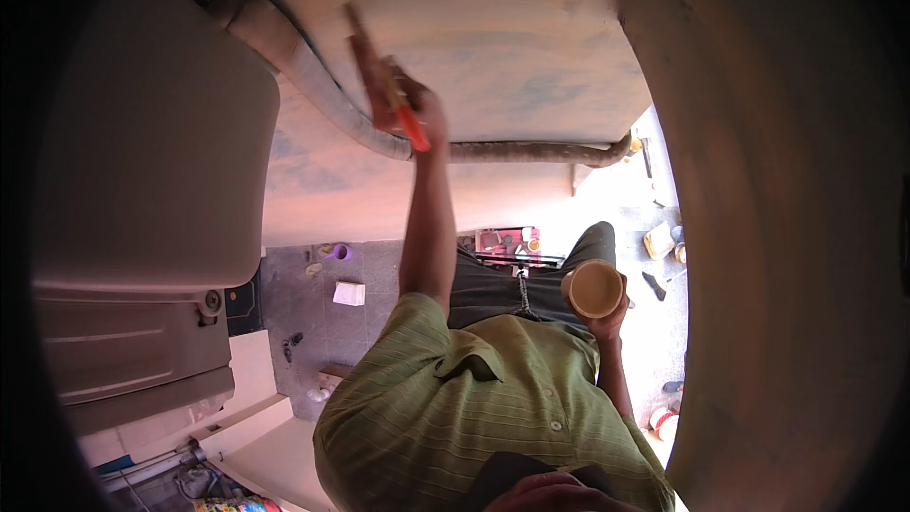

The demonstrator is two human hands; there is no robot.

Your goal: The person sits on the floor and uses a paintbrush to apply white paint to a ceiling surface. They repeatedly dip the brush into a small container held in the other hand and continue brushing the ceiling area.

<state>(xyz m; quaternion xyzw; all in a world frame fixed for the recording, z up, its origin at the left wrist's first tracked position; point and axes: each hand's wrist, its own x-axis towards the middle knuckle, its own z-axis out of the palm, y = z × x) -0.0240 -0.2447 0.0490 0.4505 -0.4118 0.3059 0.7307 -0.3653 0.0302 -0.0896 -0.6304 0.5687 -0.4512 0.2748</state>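
Observation:
My left hand [417,102] is raised against the patchy pinkish wall [512,57], fingers closed round a paintbrush [408,118]. The brush has a red handle end by my wrist, and its dark tip points up and away; motion blurs it. Lower down on the right, my right hand [611,315] grips a round tub [568,286] from its side, near my thigh. A beige surface shows inside the tub's rim. Behind my left wrist runs a wrapped pipe [512,153], curving along the wall.
A large grey-beige boxed unit [161,161] fills the left side. A pale curved wall [777,228] stands close on the right. On the floor below lie a purple cup [340,251], a white box [349,294] and a pink tray [493,245] with small items.

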